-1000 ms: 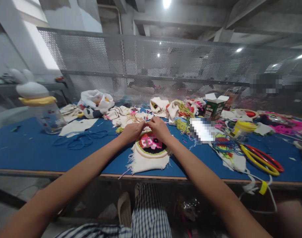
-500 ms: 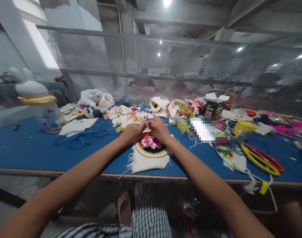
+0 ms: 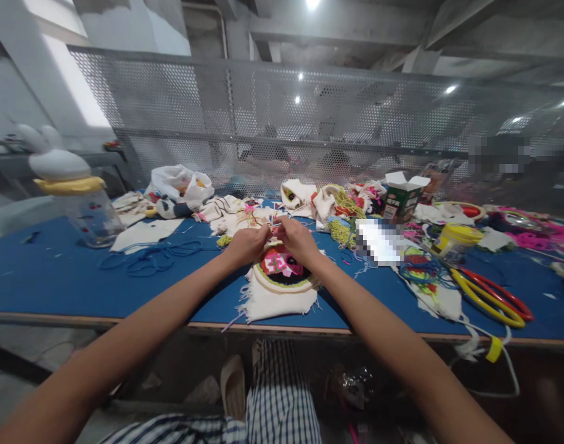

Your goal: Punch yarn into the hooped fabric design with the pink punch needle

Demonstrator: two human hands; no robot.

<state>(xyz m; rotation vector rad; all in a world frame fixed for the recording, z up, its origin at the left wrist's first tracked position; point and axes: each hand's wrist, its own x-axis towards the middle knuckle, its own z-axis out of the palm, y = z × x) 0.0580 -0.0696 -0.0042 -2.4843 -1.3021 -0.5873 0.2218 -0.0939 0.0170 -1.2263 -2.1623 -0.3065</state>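
An embroidery hoop (image 3: 286, 288) holds cream cloth (image 3: 282, 306) with frayed edges, flat at the table's front. Pink, red, green and black stitching (image 3: 284, 264) fills the middle of the hoop. Over the hoop's far edge, my left hand (image 3: 248, 245) and my right hand (image 3: 296, 237) meet with fingertips pinched close together. A bit of pink yarn (image 3: 275, 230) shows between them, and both hands appear closed on it. Whether a needle is there too is too small to tell. My right wrist covers part of the hoop's right side.
Blue cord (image 3: 155, 256) lies to the left, near a rabbit-lidded jar (image 3: 85, 203). Cloth pieces and yarn (image 3: 341, 231) pile up behind. Rightward are a green box (image 3: 402, 200), a yellow-lidded tub (image 3: 455, 242) and red and yellow hoops (image 3: 487, 299). A perforated metal screen (image 3: 282, 117) stands behind.
My right fingers have shifted slightly at the pinch point, and my left hand has come down a little. The hoop stays in place.
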